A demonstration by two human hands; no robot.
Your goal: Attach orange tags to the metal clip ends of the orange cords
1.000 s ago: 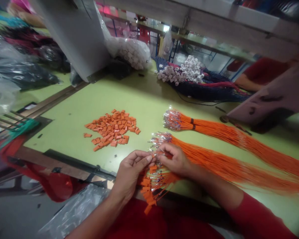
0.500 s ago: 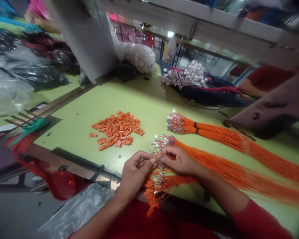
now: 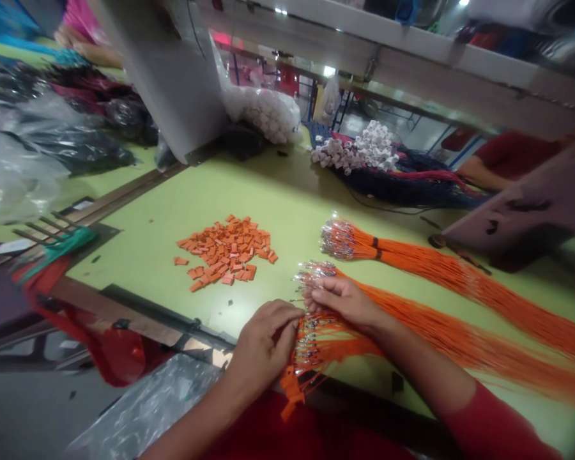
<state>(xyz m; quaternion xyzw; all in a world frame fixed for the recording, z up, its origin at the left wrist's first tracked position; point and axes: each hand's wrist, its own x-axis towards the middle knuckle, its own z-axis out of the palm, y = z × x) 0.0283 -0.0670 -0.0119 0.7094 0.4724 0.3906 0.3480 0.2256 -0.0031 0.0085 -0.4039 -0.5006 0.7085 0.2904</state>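
My left hand is curled with its fingers pressed against a bunch of orange cords whose ends carry small orange tags, at the table's near edge. My right hand lies over the metal-tipped ends of a loose bundle of orange cords, fingers pinched on a few tips. A second, tied bundle of orange cords lies beyond it. A pile of small orange plastic tags sits to the left on the green table.
A white post stands at the back left beside a bag of white pieces. White-capped dark cords lie at the back. Another person's arm in a red sleeve rests far right. Plastic bags fill the left.
My left hand dropped lower and closed onto the tagged cord bunch. My right hand stayed on the cord tips. The view shifted slightly.
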